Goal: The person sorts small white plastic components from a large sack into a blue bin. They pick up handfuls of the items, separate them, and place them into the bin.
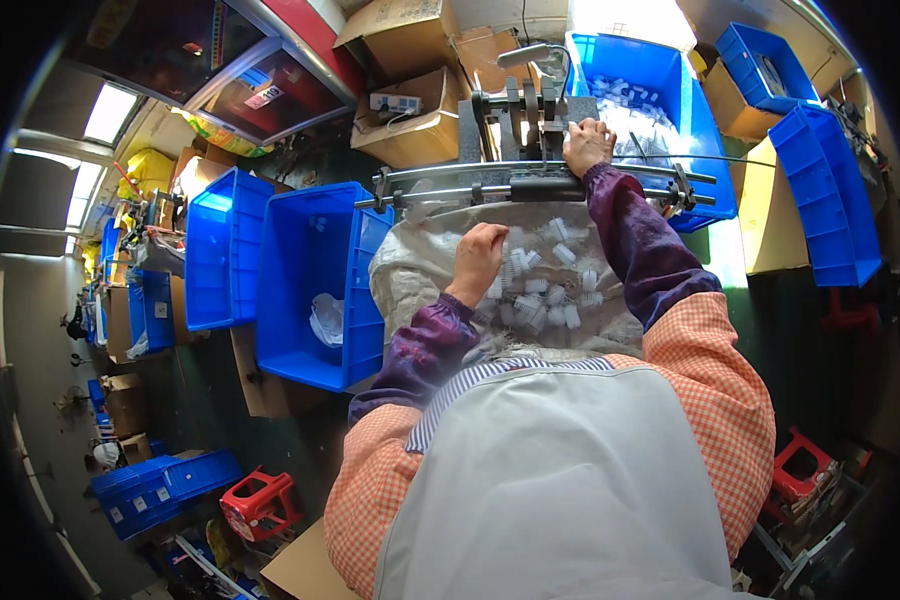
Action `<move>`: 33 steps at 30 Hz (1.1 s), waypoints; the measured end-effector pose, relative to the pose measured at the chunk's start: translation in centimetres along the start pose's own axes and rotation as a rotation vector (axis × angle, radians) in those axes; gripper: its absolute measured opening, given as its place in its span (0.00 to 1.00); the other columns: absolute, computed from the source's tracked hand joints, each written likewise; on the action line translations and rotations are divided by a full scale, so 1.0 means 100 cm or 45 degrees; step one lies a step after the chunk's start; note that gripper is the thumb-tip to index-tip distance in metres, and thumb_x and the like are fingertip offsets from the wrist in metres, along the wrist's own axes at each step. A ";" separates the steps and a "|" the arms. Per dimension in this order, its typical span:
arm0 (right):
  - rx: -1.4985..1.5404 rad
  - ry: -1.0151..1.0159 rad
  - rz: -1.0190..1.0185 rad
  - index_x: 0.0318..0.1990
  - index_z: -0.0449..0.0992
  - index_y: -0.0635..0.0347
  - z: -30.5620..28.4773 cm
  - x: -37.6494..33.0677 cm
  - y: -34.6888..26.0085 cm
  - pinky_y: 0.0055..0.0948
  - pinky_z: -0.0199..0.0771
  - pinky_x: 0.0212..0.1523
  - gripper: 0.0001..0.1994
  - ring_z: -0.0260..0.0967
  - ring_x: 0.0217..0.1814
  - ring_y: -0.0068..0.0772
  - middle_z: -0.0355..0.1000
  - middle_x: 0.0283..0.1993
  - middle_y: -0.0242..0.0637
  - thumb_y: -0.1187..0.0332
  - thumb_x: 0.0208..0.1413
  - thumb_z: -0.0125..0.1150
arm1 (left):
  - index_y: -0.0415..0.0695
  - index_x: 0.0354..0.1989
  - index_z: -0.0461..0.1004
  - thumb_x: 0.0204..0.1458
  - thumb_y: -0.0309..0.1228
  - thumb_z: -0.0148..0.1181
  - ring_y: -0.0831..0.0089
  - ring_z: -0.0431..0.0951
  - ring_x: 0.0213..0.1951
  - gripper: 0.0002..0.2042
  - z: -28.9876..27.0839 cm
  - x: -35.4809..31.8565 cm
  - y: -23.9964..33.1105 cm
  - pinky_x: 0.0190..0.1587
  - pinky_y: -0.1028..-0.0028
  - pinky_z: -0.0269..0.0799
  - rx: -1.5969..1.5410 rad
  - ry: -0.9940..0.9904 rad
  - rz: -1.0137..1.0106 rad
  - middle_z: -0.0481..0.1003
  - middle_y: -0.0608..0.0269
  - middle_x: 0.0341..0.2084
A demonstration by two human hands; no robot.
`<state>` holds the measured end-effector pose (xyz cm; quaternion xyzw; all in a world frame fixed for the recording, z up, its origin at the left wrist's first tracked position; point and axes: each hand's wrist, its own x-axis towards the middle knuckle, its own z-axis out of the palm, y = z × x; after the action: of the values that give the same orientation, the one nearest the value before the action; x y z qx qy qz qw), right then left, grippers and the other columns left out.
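Plastic pieces (550,290), small and white, lie heaped in an open sack (410,265) on the person's lap, and that pile is where the left hand (478,258) is busy. Its fingers are curled down into the heap, closed around a piece or a few by the look of it, though exactly what's in the grip is hidden under the knuckles. The right hand (588,146) is stretched forward to the metal machine (530,120) with its two long rails (540,180), fingers bent at the machine's top; whether it's pinching a piece there can't be made out.

Progress-wise, it looks like mid-batch: the sack still has a good spread of pieces left, and the big blue bin (695,120) behind the machine already holds a pile of similar white bits. So some done, plenty to go, roughly speaking.

Left of the sack sits another blue bin (290,290) with just a crumpled clear bag (327,318) inside. Cardboard boxes (410,90) are stacked further back.
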<state>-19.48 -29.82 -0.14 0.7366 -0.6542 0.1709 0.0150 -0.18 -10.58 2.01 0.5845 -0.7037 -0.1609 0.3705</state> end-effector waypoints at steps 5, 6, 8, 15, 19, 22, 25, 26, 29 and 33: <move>0.149 -0.157 0.053 0.38 0.73 0.53 0.000 0.018 0.044 0.42 0.58 0.49 0.11 0.66 0.50 0.42 0.67 0.47 0.41 0.65 0.47 0.49 | 0.39 0.30 0.76 0.46 0.23 0.57 0.58 0.75 0.29 0.04 -0.010 0.010 0.021 0.32 0.69 0.69 -0.088 -0.044 0.008 0.74 0.54 0.26; 0.065 -0.214 0.019 0.38 0.72 0.52 0.000 0.021 0.048 0.42 0.59 0.48 0.11 0.67 0.49 0.43 0.68 0.46 0.41 0.66 0.48 0.48 | 0.39 0.30 0.76 0.46 0.23 0.57 0.59 0.75 0.29 0.04 -0.010 0.011 0.025 0.31 0.70 0.69 -0.114 -0.045 0.014 0.74 0.54 0.26; -0.097 -0.327 -0.064 0.39 0.72 0.52 -0.025 0.027 0.045 0.43 0.61 0.48 0.11 0.69 0.47 0.44 0.70 0.44 0.42 0.67 0.48 0.46 | 0.39 0.30 0.76 0.46 0.23 0.57 0.59 0.75 0.28 0.04 -0.011 0.015 0.033 0.31 0.71 0.69 -0.154 -0.038 0.018 0.74 0.54 0.25; 0.085 0.200 0.068 0.58 0.61 0.53 -0.054 0.020 0.094 0.42 0.72 0.40 0.26 0.70 0.45 0.50 0.69 0.46 0.49 0.62 0.49 0.52 | 0.39 0.31 0.75 0.46 0.22 0.57 0.59 0.74 0.28 0.04 -0.003 0.035 0.060 0.30 0.69 0.68 -0.188 0.001 0.214 0.72 0.55 0.25; 1.024 -1.060 -0.406 0.55 0.65 0.59 -0.113 -0.044 0.028 0.28 0.69 0.40 0.21 0.70 0.37 0.28 0.74 0.39 0.39 0.64 0.54 0.55 | 0.39 0.32 0.75 0.47 0.22 0.56 0.59 0.75 0.28 0.04 0.001 0.043 0.071 0.31 0.71 0.69 -0.163 0.077 0.226 0.73 0.54 0.26; 1.022 -0.872 -0.690 0.46 0.72 0.60 -0.103 -0.058 0.012 0.31 0.69 0.36 0.14 0.71 0.31 0.36 0.73 0.32 0.42 0.67 0.53 0.52 | 0.40 0.39 0.72 0.46 0.25 0.59 0.59 0.75 0.29 0.10 0.004 0.043 0.063 0.33 0.70 0.69 -0.148 0.075 0.157 0.73 0.54 0.28; 0.843 -0.280 -0.466 0.35 0.74 0.59 -0.058 -0.028 0.023 0.38 0.68 0.38 0.08 0.70 0.37 0.46 0.72 0.33 0.47 0.67 0.52 0.51 | 0.43 0.44 0.69 0.45 0.30 0.60 0.59 0.73 0.34 0.16 0.004 0.026 0.049 0.36 0.69 0.69 0.062 -0.069 -0.009 0.72 0.55 0.31; 0.510 -0.116 -0.378 0.36 0.75 0.55 -0.047 -0.016 0.024 0.39 0.68 0.41 0.08 0.69 0.39 0.43 0.72 0.34 0.41 0.68 0.50 0.52 | 0.44 0.45 0.68 0.44 0.31 0.61 0.60 0.72 0.35 0.18 0.008 0.014 0.028 0.37 0.68 0.68 0.258 -0.145 0.020 0.71 0.55 0.31; 0.271 0.106 -0.240 0.36 0.75 0.51 -0.009 0.004 0.030 0.36 0.67 0.44 0.08 0.66 0.44 0.39 0.71 0.39 0.32 0.67 0.50 0.52 | 0.47 0.43 0.69 0.43 0.33 0.60 0.62 0.70 0.39 0.17 0.013 -0.016 0.007 0.39 0.68 0.67 0.667 -0.375 0.052 0.70 0.56 0.32; 0.169 0.060 -0.203 0.36 0.75 0.49 0.001 0.017 0.020 0.35 0.65 0.46 0.08 0.63 0.47 0.36 0.70 0.41 0.28 0.65 0.50 0.52 | 0.48 0.35 0.72 0.41 0.30 0.55 0.64 0.71 0.38 0.10 0.035 -0.033 -0.026 0.38 0.68 0.68 0.892 -0.430 -0.018 0.70 0.58 0.32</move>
<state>-21.20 -31.72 -0.20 0.7815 -0.5801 0.2294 -0.0049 -0.72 -8.88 -3.19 0.6457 -0.7631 -0.0074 0.0262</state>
